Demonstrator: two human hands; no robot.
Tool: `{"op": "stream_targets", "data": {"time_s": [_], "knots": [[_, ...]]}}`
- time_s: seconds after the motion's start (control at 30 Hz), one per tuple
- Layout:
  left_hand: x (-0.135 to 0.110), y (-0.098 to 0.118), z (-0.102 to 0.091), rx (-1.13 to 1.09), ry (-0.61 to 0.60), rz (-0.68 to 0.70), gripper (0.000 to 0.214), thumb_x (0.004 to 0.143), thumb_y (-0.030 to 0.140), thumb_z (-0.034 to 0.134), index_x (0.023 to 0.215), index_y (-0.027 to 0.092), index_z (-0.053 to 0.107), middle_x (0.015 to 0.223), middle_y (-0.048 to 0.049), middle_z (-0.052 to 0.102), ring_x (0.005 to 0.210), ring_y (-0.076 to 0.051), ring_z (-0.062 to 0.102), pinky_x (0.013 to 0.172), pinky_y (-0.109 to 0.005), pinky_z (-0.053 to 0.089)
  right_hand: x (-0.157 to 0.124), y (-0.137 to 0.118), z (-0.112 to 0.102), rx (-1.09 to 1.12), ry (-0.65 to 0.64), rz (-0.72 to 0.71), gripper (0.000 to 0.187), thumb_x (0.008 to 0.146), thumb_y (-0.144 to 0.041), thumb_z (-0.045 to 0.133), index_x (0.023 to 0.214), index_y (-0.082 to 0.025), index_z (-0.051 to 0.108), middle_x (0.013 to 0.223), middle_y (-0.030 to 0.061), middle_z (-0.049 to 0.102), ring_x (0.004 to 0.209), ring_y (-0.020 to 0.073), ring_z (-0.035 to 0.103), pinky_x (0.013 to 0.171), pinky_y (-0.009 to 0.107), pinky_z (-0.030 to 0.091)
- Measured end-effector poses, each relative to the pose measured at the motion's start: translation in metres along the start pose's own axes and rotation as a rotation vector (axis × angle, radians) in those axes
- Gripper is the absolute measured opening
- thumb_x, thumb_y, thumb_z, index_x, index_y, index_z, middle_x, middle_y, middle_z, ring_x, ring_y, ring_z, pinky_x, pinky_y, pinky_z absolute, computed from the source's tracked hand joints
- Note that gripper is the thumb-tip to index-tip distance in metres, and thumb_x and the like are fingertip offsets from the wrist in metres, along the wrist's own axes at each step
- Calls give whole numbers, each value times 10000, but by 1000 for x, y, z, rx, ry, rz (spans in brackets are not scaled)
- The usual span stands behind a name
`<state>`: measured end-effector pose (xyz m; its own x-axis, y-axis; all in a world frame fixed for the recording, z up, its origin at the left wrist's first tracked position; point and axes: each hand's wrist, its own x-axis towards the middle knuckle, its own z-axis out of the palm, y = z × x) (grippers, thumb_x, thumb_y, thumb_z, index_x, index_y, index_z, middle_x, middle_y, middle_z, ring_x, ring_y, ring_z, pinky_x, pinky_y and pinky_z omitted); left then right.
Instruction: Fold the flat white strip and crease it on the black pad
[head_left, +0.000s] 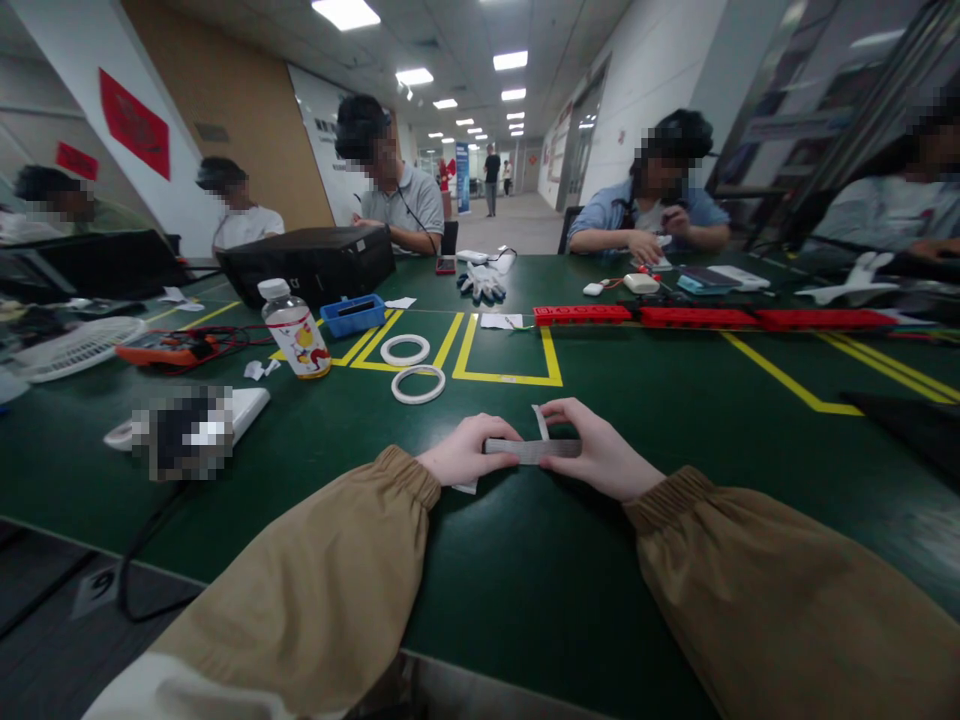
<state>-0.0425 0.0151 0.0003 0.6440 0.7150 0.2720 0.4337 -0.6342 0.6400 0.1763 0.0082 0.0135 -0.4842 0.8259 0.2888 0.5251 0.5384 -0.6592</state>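
A flat grey strip with fine lines [532, 453] is stretched level between my hands, just above the green table. My left hand [469, 450] pinches its left end, thumb below and fingers above. At the other end, the thumb of my right hand [604, 452] presses on the strip. The fingers of that hand also grip a thin whitish strip [541, 424] standing up behind the grey one; whether the two are joined I cannot tell. A scrap of white paper [466, 487] shows under my left wrist. Two white tape rolls [418, 385] lie flat beyond my left hand.
A drink bottle [296, 335] and a blue tray [352, 316] stand at the back left, near a black case [307, 265]. Red power strips [697, 318] run across the right. Gloves [482, 283] lie far ahead. Yellow tape [510, 379] marks the green table [525, 590]. Several people sit around.
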Motion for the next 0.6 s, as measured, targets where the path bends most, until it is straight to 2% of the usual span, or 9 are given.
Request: {"op": "stream_targets", "data": {"time_s": [0.07,0.17,0.3,0.4,0.5,0.53,0.6], "knots": [[0,3,0,-83,0,-81,201,821,301,558,938,159,639,848,-16,637,780,-157,565,722,-252,422,-1,1,-1,-17,12,-10,574,638,-223,698,1146,-172,435,1149,95,479,1009,230,528,843,378,473],[-1,7,1,-203,14,-181,239,825,327,527,941,142,623,739,8,600,621,-115,516,564,-209,391,-2,3,-1,-55,13,-7,616,642,-252,714,1175,-178,414,1176,94,473,972,220,539,796,356,482],[-1,10,1,-272,49,-198,252,794,334,562,918,126,630,724,4,582,633,-113,499,565,-202,379,-3,3,2,-133,18,42,593,654,-276,712,1167,-181,431,1096,78,540,862,205,569,748,346,477],[-1,9,1,-294,67,-198,251,788,331,568,918,126,631,734,-1,585,652,-120,506,583,-207,384,-2,2,1,-262,68,42,670,625,-304,728,1212,-186,427,1056,70,569,856,221,572,847,416,425],[-1,7,0,-328,88,-198,251,785,329,570,922,127,627,736,-2,587,654,-121,512,594,-211,393,-4,3,-15,-357,69,43,783,589,-358,751,1276,-200,411,1062,60,579,892,241,569,974,504,299],[-1,7,0,-341,96,-203,254,784,329,572,928,128,625,737,-3,589,653,-121,516,596,-212,396,-6,5,-24,-356,47,63,775,587,-392,751,1267,-201,432,1049,61,586,897,248,568,972,511,300],[-1,5,-1,-354,116,-219,263,785,334,569,945,131,621,736,-5,595,655,-127,529,600,-217,404,-12,9,-47,-279,-24,131,681,620,-461,716,1212,-202,500,1006,64,603,902,254,566,913,480,375]]}}
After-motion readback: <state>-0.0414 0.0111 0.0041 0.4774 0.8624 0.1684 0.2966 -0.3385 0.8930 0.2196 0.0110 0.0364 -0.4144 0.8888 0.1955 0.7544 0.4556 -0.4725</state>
